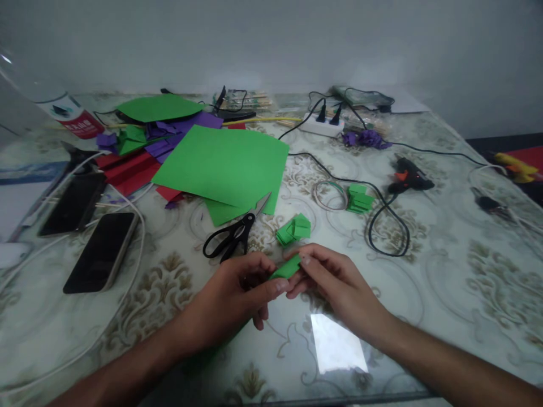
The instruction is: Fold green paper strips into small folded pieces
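Observation:
Between both hands is a small folded piece of green paper [287, 267], held just above the table. My left hand [241, 285] pinches its left end between thumb and fingers. On its right end my right hand [326, 277] closes with thumb and fingertips. Just beyond the hands lies a pile of folded green paper pieces [293, 229]. Black-handled scissors [237, 229] rest to the left of that pile, blades partly over a large green sheet [224, 164]. Another stack of folded green pieces [360, 199] sits farther right, beside a roll of tape [330, 195].
A glue gun [409, 176] with a looped black cord lies at right. Behind it are a white power strip [321, 124] and crumpled purple paper [367, 139]. Two phones, one nearer [102, 251], and white cables lie at left, near a large bottle [63, 110] and red paper [129, 169].

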Tool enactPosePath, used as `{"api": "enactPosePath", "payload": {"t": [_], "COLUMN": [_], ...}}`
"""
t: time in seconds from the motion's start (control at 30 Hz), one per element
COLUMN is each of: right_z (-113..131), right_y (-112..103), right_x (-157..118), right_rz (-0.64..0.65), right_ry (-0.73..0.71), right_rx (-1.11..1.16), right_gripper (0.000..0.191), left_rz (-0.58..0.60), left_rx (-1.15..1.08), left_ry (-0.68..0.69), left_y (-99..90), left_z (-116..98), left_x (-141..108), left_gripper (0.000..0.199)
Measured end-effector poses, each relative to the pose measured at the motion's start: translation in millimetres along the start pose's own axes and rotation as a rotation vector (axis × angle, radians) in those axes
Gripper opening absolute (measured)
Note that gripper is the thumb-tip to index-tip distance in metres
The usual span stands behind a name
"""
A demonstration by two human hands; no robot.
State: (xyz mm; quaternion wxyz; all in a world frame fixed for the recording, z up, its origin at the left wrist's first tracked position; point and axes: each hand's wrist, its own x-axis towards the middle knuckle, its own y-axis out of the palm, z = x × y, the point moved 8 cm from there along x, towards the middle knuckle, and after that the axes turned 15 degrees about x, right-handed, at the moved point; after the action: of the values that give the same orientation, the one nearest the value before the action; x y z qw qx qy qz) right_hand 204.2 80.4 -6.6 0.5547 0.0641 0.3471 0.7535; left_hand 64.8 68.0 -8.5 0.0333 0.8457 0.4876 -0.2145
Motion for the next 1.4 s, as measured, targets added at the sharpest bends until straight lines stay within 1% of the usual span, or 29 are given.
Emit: {"api": "enactPosePath", "payload": {"t": [0.13, 0.3, 0.47, 0.57, 0.7, 0.77, 0.83, 0.97, 1.1, 1.27, 1.4], "right_z": [0, 2, 0, -1, 3, 5, 6, 6, 7, 11, 9], "right_y": [-1, 0, -3, -5, -4, -3, -2, -2, -1, 0, 2], "right_x": [-2, -1, 1, 1, -1, -1, -2, -2, -2, -3, -5], "right_rz": [-0.007, -0.02, -0.037, -0.043, -0.047, -0.043, -0.033, -0.014, 0.001, -0.037, -0.04], "right_ry": [-0.01, -0.019, -0.004, -0.008, -0.028, -0.045, -0.063, -0.079, -0.116, -0.151, -0.128], "right_rx": [0.021, 0.017, 0.006, -0.01, -0.042, -0.042, -0.036, -0.062, -0.064, -0.024, -0.061], "right_gripper": [0.037, 0.031, 0.029, 0.028, 0.026, 0.025, 0.023, 0.02, 0.018, 0.021, 0.022], "left_rz": [-0.033, -0.037, -0.046, -0.027, 0.036, 0.059, 0.065, 0.012, -0.032, -0.053, -0.055], "left_rx": [0.068, 0.177, 0.261, 0.228, 0.107, 0.087, 0.113, 0.215, 0.227, 0.247, 0.251], "left_ry": [0.005, -0.006, -0.028, -0.046, -0.031, -0.006, 0.032, 0.077, 0.078, 0.107, 0.12], "left_y": [-1.6, -0.3, -0.8, -0.8, 0.0, -0.6, -1.6, -4.1, -4.5, -4.7, -4.0], "left_z": [-3, -2, 2, 4, 0, -5, -9, -12, -11, -16, -16], "left_x": [-2, -5, -6, -7, -7, -7, -7, -7, -8, -8, -7], "left_gripper": [0.028, 0.025, 0.024, 0.021, 0.021, 0.021, 0.024, 0.028, 0.028, 0.03, 0.031]}}
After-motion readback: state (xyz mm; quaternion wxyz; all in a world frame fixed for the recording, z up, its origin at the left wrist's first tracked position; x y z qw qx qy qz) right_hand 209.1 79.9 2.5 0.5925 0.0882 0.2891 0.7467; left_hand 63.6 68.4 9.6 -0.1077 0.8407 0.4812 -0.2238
